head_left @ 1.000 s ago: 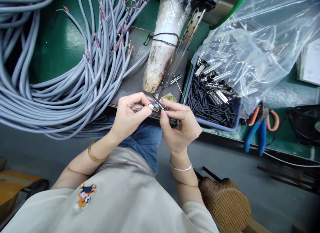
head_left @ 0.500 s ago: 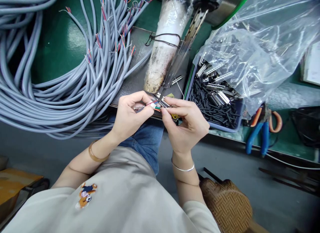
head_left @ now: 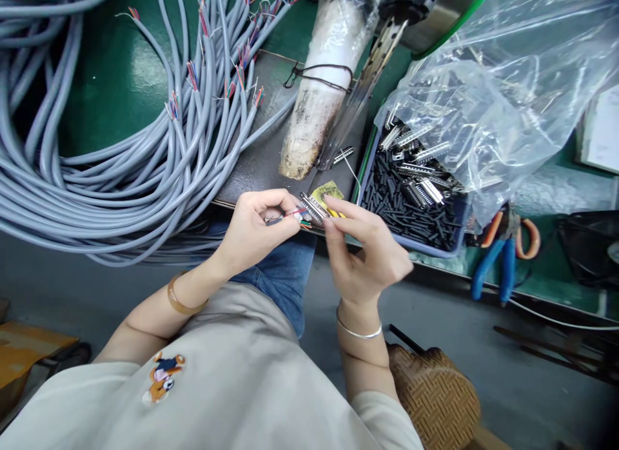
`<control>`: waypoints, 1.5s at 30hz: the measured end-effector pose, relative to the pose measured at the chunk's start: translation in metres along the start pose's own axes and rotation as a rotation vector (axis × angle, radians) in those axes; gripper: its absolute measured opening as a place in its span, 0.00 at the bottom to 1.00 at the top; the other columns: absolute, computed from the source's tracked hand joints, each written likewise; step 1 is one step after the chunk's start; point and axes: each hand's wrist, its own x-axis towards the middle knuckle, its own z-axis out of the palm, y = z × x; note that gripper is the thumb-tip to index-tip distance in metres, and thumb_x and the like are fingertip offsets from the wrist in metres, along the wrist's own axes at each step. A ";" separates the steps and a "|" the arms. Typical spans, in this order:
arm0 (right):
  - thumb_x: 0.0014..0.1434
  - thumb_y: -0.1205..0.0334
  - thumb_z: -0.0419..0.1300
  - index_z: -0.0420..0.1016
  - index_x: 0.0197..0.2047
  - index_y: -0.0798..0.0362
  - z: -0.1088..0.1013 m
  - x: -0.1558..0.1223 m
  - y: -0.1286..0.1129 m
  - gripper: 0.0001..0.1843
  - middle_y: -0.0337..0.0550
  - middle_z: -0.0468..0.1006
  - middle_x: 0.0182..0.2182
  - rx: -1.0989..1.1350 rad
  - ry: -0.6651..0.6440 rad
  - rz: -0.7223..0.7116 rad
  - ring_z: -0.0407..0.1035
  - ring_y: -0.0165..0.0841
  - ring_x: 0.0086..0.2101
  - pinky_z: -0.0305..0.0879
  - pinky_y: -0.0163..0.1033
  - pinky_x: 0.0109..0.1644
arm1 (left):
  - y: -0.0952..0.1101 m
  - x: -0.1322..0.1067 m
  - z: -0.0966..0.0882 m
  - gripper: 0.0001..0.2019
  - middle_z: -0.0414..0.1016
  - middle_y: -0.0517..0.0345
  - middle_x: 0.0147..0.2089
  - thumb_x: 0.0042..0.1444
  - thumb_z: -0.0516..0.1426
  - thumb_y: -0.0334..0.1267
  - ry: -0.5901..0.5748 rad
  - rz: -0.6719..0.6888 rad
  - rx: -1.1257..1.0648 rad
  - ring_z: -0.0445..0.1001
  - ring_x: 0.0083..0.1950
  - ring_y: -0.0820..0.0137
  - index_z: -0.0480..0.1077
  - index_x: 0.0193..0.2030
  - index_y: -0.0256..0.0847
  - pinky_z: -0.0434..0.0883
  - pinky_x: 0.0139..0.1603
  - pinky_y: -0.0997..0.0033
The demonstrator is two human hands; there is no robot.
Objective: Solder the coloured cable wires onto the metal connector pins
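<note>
My left hand (head_left: 264, 227) is closed in a pinch on thin coloured wires (head_left: 298, 214), red, blue, green and orange, whose ends stick out past the fingertips. Just right of them sits a silver multi-pin connector (head_left: 314, 208), tilted, with a row of contacts. The thumb and fingers of my right hand (head_left: 367, 244) close on the connector's right end; the exact grip is partly hidden. Behind that hand lies a yellow sponge-like piece (head_left: 327, 192). Above stand a white plastic-wrapped cylinder (head_left: 314, 115) with a browned tip and a perforated metal tube (head_left: 384, 47) of a tool.
Grey cables (head_left: 159, 166) with stripped coloured ends fill the left. At right, a blue bin (head_left: 425, 247) holds black sleeves (head_left: 401, 205) and connectors under a clear plastic bag (head_left: 507, 115). Beyond it lie blue-handled pliers (head_left: 507, 269). A loose connector (head_left: 343, 155) rests on the dark board (head_left: 256, 166).
My right hand has moved slightly right and down, away from the wires. The connector has come nearer to me and shows more. My left hand keeps its pinch on the wires.
</note>
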 end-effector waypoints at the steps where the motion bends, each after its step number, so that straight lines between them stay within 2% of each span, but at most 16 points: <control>1: 0.63 0.68 0.64 0.78 0.44 0.47 -0.003 -0.001 -0.002 0.07 0.36 0.86 0.35 0.039 0.068 0.039 0.81 0.31 0.30 0.76 0.34 0.30 | 0.000 -0.001 0.000 0.05 0.79 0.56 0.30 0.47 0.62 0.30 -0.016 -0.024 -0.033 0.73 0.30 0.75 0.71 0.22 0.36 0.69 0.31 0.78; 4: 0.66 0.61 0.63 0.79 0.51 0.41 -0.012 -0.002 -0.009 0.11 0.30 0.77 0.23 0.117 0.352 0.140 0.69 0.27 0.15 0.60 0.35 0.14 | 0.001 -0.004 -0.002 0.05 0.80 0.56 0.30 0.47 0.63 0.32 -0.042 -0.097 -0.118 0.68 0.24 0.79 0.73 0.23 0.36 0.63 0.23 0.80; 5: 0.66 0.61 0.63 0.78 0.53 0.39 -0.013 -0.003 -0.012 0.13 0.30 0.76 0.23 0.120 0.409 0.162 0.69 0.27 0.15 0.58 0.35 0.12 | 0.001 -0.005 -0.003 0.05 0.80 0.56 0.30 0.47 0.63 0.32 -0.043 -0.109 -0.142 0.65 0.21 0.81 0.73 0.23 0.36 0.60 0.21 0.80; 6: 0.66 0.63 0.63 0.77 0.54 0.39 -0.015 -0.005 -0.014 0.15 0.30 0.79 0.26 0.114 0.415 0.188 0.72 0.28 0.16 0.60 0.34 0.12 | 0.001 -0.005 -0.004 0.05 0.80 0.57 0.30 0.47 0.63 0.31 -0.042 -0.116 -0.161 0.62 0.20 0.83 0.74 0.24 0.36 0.58 0.19 0.80; 8: 0.64 0.69 0.63 0.77 0.52 0.42 -0.015 -0.008 -0.017 0.16 0.33 0.84 0.32 0.077 0.301 0.191 0.80 0.30 0.24 0.71 0.33 0.20 | 0.002 -0.007 -0.005 0.04 0.80 0.58 0.29 0.47 0.64 0.31 -0.037 -0.112 -0.184 0.58 0.19 0.84 0.74 0.24 0.36 0.56 0.18 0.81; 10: 0.61 0.72 0.66 0.78 0.47 0.46 -0.012 -0.012 -0.019 0.14 0.36 0.87 0.39 0.008 0.130 0.138 0.84 0.33 0.34 0.81 0.35 0.34 | 0.002 -0.008 -0.005 0.04 0.80 0.58 0.30 0.47 0.64 0.31 -0.036 -0.097 -0.181 0.58 0.19 0.84 0.74 0.24 0.36 0.57 0.18 0.81; 12: 0.59 0.72 0.68 0.77 0.44 0.48 -0.008 -0.014 -0.018 0.12 0.40 0.87 0.43 -0.054 0.014 0.064 0.84 0.35 0.41 0.82 0.38 0.44 | 0.002 -0.009 -0.004 0.05 0.79 0.58 0.29 0.48 0.64 0.32 -0.038 -0.076 -0.150 0.60 0.20 0.83 0.74 0.25 0.36 0.58 0.20 0.80; 14: 0.59 0.73 0.67 0.75 0.42 0.48 -0.003 -0.014 -0.016 0.12 0.41 0.87 0.45 -0.070 -0.018 0.027 0.83 0.34 0.43 0.81 0.38 0.47 | 0.003 -0.010 -0.005 0.06 0.76 0.59 0.27 0.48 0.64 0.31 -0.054 -0.062 -0.096 0.62 0.21 0.81 0.74 0.24 0.35 0.59 0.21 0.80; 17: 0.60 0.73 0.66 0.75 0.41 0.49 0.002 -0.011 -0.014 0.10 0.41 0.87 0.43 -0.005 0.007 0.068 0.83 0.33 0.42 0.81 0.37 0.46 | 0.003 -0.009 -0.008 0.06 0.72 0.60 0.23 0.46 0.64 0.30 -0.112 -0.076 -0.043 0.60 0.20 0.82 0.73 0.22 0.35 0.55 0.19 0.80; 19: 0.61 0.72 0.65 0.75 0.40 0.49 0.003 -0.008 -0.012 0.08 0.40 0.86 0.42 0.075 -0.008 0.166 0.83 0.33 0.42 0.81 0.37 0.43 | 0.001 -0.007 -0.011 0.06 0.70 0.61 0.22 0.47 0.65 0.31 -0.137 -0.103 -0.074 0.56 0.18 0.83 0.75 0.23 0.35 0.51 0.17 0.79; 21: 0.62 0.70 0.65 0.75 0.40 0.49 0.004 -0.006 -0.012 0.06 0.40 0.86 0.41 0.155 -0.020 0.265 0.83 0.34 0.43 0.81 0.38 0.42 | -0.001 -0.005 -0.013 0.06 0.70 0.61 0.21 0.50 0.66 0.34 -0.124 -0.125 -0.132 0.54 0.16 0.83 0.76 0.25 0.36 0.49 0.15 0.78; 23: 0.62 0.70 0.65 0.75 0.39 0.49 0.005 -0.007 -0.011 0.06 0.40 0.86 0.42 0.206 -0.012 0.295 0.83 0.35 0.44 0.82 0.40 0.45 | -0.003 -0.004 -0.013 0.06 0.71 0.61 0.22 0.51 0.66 0.35 -0.081 -0.114 -0.168 0.54 0.16 0.83 0.76 0.26 0.37 0.49 0.14 0.79; 26: 0.62 0.71 0.64 0.74 0.40 0.49 0.008 -0.009 -0.009 0.07 0.43 0.86 0.45 0.210 -0.008 0.235 0.82 0.36 0.47 0.81 0.43 0.50 | -0.001 -0.003 -0.009 0.05 0.76 0.59 0.26 0.49 0.65 0.32 -0.006 -0.037 -0.148 0.57 0.17 0.84 0.75 0.25 0.36 0.51 0.15 0.80; 31: 0.64 0.70 0.62 0.71 0.40 0.48 0.012 -0.010 -0.005 0.07 0.43 0.86 0.48 0.115 0.000 0.146 0.83 0.36 0.46 0.82 0.42 0.46 | 0.002 -0.001 -0.003 0.06 0.75 0.59 0.27 0.46 0.63 0.30 0.054 0.017 -0.057 0.59 0.20 0.82 0.71 0.23 0.37 0.56 0.19 0.80; 36: 0.64 0.70 0.62 0.71 0.41 0.48 0.014 -0.008 -0.002 0.07 0.43 0.86 0.48 0.119 0.002 0.148 0.83 0.36 0.45 0.82 0.42 0.45 | -0.001 0.001 -0.003 0.05 0.74 0.59 0.27 0.47 0.61 0.30 0.076 0.058 0.002 0.67 0.26 0.77 0.70 0.24 0.37 0.64 0.26 0.79; 45: 0.62 0.72 0.64 0.74 0.43 0.47 0.014 0.004 0.001 0.10 0.42 0.85 0.49 0.130 0.009 0.100 0.83 0.37 0.45 0.83 0.43 0.45 | 0.005 0.005 -0.003 0.05 0.74 0.60 0.27 0.49 0.62 0.32 0.099 0.086 0.058 0.66 0.26 0.78 0.71 0.25 0.38 0.65 0.28 0.79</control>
